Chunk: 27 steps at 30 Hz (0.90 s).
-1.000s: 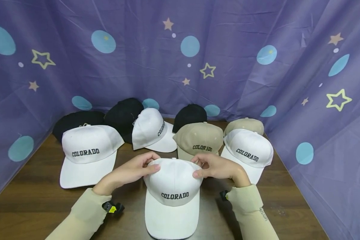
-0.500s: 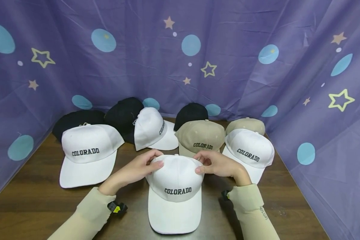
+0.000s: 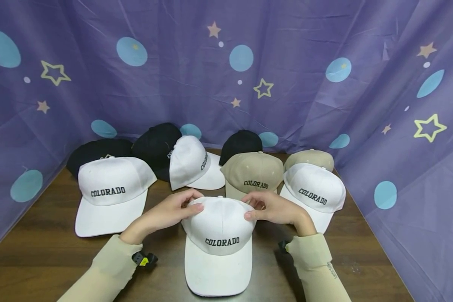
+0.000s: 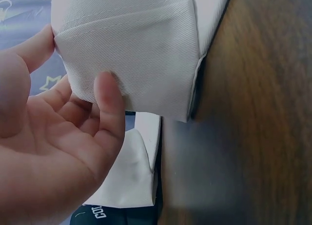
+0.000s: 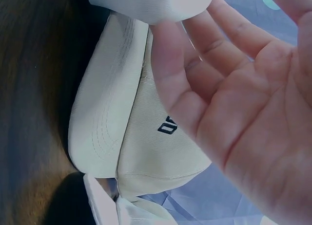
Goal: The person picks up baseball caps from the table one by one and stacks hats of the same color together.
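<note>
Now L hand [image 3: 175,212] + R hand [image 3: 278,209] pinch white cap [image 3: 221,224] — slightly fwd vs earlier.

We saw the right hand [image 5: 239,98] touching a white cap [image 5: 151,3], near a dark-lettered beige cap [image 5: 158,152] on the worktop [image 5: 29,108].

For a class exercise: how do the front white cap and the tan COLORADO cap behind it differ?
Colour: the front cap is white, the tan cap beige. The left hand and right hand hold the front cap; neither grips the tan cap. Head view: the front cap's brim shows whole, the tan cap's is partly hidden. Both bear black COLORADO lettering.
</note>
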{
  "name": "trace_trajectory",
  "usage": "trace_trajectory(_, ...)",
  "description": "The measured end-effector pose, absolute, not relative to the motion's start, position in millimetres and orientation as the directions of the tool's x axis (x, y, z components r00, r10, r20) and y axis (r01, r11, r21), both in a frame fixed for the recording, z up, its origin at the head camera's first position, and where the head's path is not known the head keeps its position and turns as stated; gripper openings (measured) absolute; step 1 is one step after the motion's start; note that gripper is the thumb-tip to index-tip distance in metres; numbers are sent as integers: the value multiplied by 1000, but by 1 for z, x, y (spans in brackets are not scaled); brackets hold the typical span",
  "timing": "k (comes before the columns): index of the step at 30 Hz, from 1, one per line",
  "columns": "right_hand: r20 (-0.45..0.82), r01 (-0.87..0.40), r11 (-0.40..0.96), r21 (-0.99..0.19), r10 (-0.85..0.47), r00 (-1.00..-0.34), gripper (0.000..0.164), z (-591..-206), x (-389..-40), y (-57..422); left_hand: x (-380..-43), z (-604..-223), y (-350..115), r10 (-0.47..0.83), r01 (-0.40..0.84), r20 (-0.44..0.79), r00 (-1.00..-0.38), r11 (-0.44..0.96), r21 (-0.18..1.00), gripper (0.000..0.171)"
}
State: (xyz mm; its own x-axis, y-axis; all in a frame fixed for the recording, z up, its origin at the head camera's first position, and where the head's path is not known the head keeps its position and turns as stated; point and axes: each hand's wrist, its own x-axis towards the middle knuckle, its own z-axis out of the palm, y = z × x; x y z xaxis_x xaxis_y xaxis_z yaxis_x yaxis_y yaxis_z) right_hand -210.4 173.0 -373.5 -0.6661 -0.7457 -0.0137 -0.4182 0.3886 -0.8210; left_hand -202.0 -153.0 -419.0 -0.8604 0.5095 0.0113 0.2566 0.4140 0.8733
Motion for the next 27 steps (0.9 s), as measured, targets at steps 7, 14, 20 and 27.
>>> trace_trajectory(7,-11,-416,404,-815,-728,-686,33,-372,-208,173,-191,-397,-148,506,285,37,-862,424,860,23)
trace_trajectory(14,2,-414,401,-817,-716,-698,37,-374,-210,170,-195,-403,-153,491,292,42,-870,446,846,22)
trace_trajectory(20,-2,-407,393,-824,-722,-692,37,-373,-209,171,-205,-417,-161,486,276,26,-874,451,849,29)
trace_trajectory(27,29,-433,409,-803,-699,-715,40,-365,-207,175,-217,-419,-174,271,213,90,-958,468,857,37)
